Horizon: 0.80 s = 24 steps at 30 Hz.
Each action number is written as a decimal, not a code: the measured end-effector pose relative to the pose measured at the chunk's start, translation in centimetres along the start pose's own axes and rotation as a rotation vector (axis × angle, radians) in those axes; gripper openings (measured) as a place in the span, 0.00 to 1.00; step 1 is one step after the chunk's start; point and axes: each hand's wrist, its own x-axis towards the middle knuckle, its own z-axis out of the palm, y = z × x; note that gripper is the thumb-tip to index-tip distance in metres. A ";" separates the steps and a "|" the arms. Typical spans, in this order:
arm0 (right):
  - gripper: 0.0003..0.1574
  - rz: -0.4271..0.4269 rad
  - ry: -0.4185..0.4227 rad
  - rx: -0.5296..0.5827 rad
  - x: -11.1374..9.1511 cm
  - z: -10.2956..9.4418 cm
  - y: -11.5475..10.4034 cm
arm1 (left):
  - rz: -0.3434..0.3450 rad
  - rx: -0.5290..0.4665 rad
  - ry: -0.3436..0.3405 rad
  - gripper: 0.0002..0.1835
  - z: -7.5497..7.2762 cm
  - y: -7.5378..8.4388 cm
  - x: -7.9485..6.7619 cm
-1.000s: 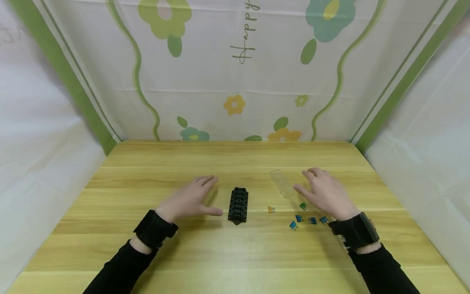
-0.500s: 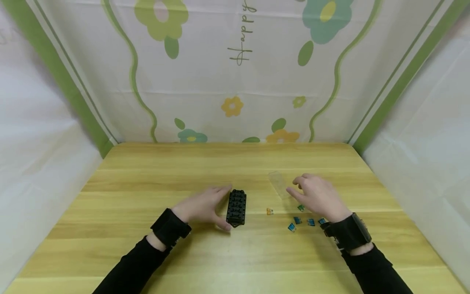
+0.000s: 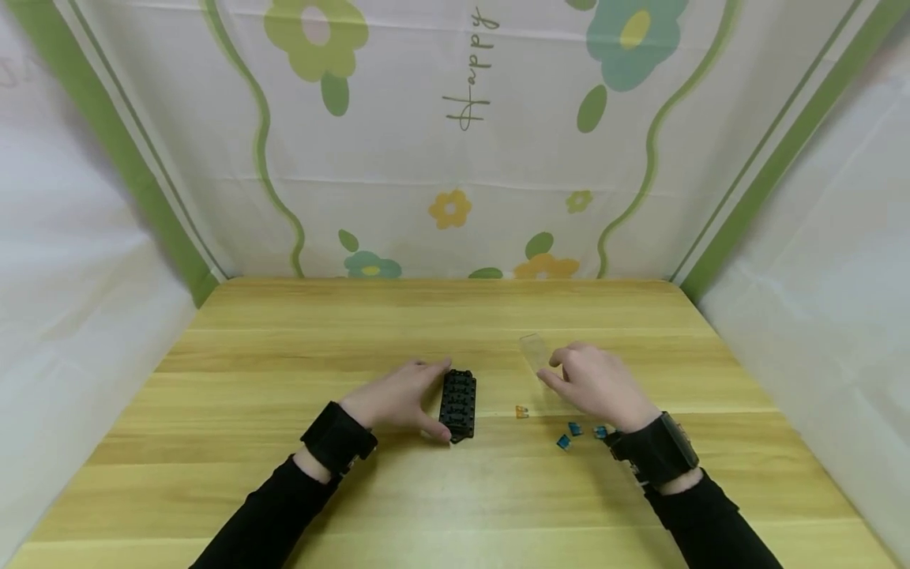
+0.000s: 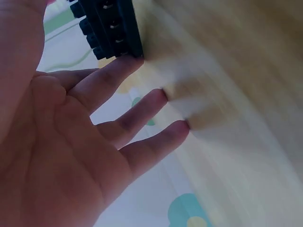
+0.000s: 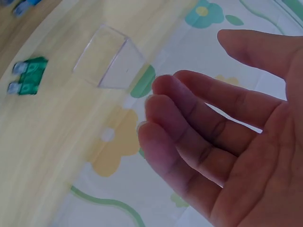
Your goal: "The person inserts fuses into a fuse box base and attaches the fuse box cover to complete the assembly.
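A black fuse block [image 3: 458, 403] with a row of slots lies on the wooden table. My left hand [image 3: 398, 399] holds it from the left, thumb at the near end and index fingertip at the far end. In the left wrist view, the index finger [image 4: 113, 78] meets the end of the block and the other fingers stretch beside it. My right hand [image 3: 600, 383], loosely curled and holding nothing, hovers close by the clear plastic cover [image 3: 532, 348]. A green blade fuse [image 5: 31, 75] shows in the right wrist view; the right hand hides it from the head view.
An orange blade fuse [image 3: 522, 412] lies between the block and the right hand. Several blue fuses [image 3: 575, 428] lie nearer the right wrist. A printed flower cloth [image 3: 398, 158] hangs behind the table [image 3: 426, 506].
My left hand has moved right onto the fuse block. The right hand has drifted left and nearer, over the clear cover, and now covers the green fuse in the head view.
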 end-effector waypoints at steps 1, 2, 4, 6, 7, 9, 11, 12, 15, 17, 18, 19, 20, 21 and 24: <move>0.18 -0.002 -0.003 0.007 0.1 0.1 -0.1 | 0.001 0.000 0.002 0.61 0.0 0.0 0.0; 0.17 -0.003 -0.007 0.013 0.1 0.2 -0.3 | 0.007 0.001 0.005 0.60 0.0 0.0 0.1; 0.17 -0.014 -0.007 0.014 0.2 0.3 -0.5 | 0.012 0.013 0.014 0.59 0.0 0.1 0.2; 0.16 -0.027 -0.002 0.015 0.3 0.6 -0.7 | 0.016 0.025 0.026 0.58 0.1 0.2 0.2; 0.15 -0.034 0.002 0.013 0.3 0.7 -0.8 | 0.014 0.029 0.032 0.58 0.1 0.3 0.2; 0.14 -0.045 0.008 0.007 0.3 1.0 -1.1 | 0.011 0.037 0.042 0.58 0.2 0.3 0.2; 0.13 -0.053 0.006 0.006 0.3 1.3 -1.2 | 0.009 0.046 0.051 0.59 0.3 0.3 0.3; 0.12 -0.060 0.004 0.001 0.3 1.4 -1.3 | 0.007 0.050 0.054 0.59 0.3 0.4 0.3; 0.11 -0.084 -0.001 -0.011 0.3 1.8 -1.5 | 0.003 0.055 0.061 0.59 0.4 0.3 0.3; 0.11 -0.114 0.001 -0.025 0.3 2.1 -1.7 | -0.008 0.048 0.059 0.59 0.5 0.3 0.2; 0.11 -0.132 0.003 -0.034 0.3 2.2 -1.8 | -0.014 0.045 0.056 0.59 0.5 0.3 0.2; 0.12 -0.147 -0.001 -0.033 0.3 2.2 -1.9 | -0.019 0.038 0.053 0.59 0.5 0.3 0.1; 0.12 -0.162 -0.006 -0.031 0.3 2.3 -2.0 | -0.022 0.033 0.051 0.59 0.5 0.3 0.1; 0.12 -0.177 -0.012 -0.028 0.3 2.3 -2.1 | -0.024 0.028 0.050 0.59 0.5 0.3 0.1; 0.12 -0.206 -0.037 -0.008 0.2 2.3 -2.3 | -0.018 0.019 0.053 0.59 0.5 0.4 0.2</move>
